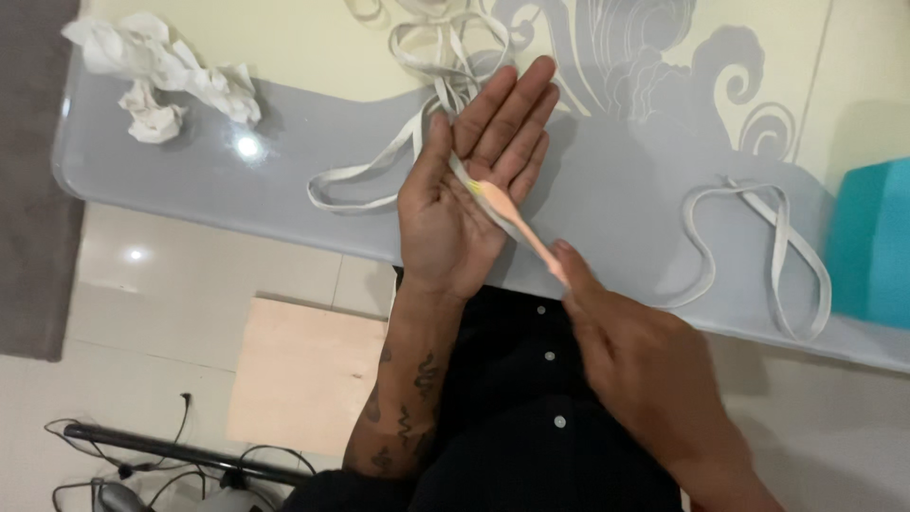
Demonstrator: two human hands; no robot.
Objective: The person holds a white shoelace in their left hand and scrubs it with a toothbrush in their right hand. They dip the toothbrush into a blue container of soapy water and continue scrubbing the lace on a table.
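Note:
My left hand (469, 194) is held palm up over the edge of a glossy grey table (607, 190), fingers stretched out and together. A white strap (379, 171) passes under its thumb and across the palm. My right hand (645, 370) grips the handle end of a small pale orange stick (521, 223). The stick's tip, with a dab of yellow-green on it, rests on my left palm.
Crumpled white paper (161, 71) lies at the table's far left. Another white strap loop (758, 246) lies at the right, next to a teal box (872, 242). Below the table are a wooden board (303, 370) and black cables (142, 460) on the tiled floor.

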